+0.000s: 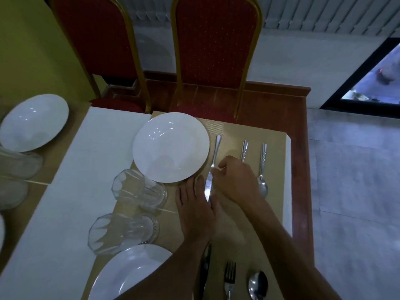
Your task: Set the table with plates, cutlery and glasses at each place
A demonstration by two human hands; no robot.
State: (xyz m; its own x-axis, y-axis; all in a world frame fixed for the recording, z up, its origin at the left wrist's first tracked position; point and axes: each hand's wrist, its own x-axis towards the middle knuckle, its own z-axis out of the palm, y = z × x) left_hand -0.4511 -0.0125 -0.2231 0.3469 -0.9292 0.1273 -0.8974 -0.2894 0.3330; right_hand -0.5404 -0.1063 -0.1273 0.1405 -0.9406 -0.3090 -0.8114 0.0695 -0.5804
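Knife point(213, 161) lies on the tan placemat point(275, 144) just right of the far plate point(171, 147), blade toward the camera. The right hand point(236, 180) is curled, its fingertips pinching the knife where handle meets blade, and it covers the head of the fork point(244, 150) beside it. A spoon point(262, 169) lies further right. The left hand point(197, 213) rests flat, fingers straight, against the blade. Two glasses point(138, 191) stand left of that hand, near the nearer plate point(129, 276). A red chair point(216, 50) faces the place.
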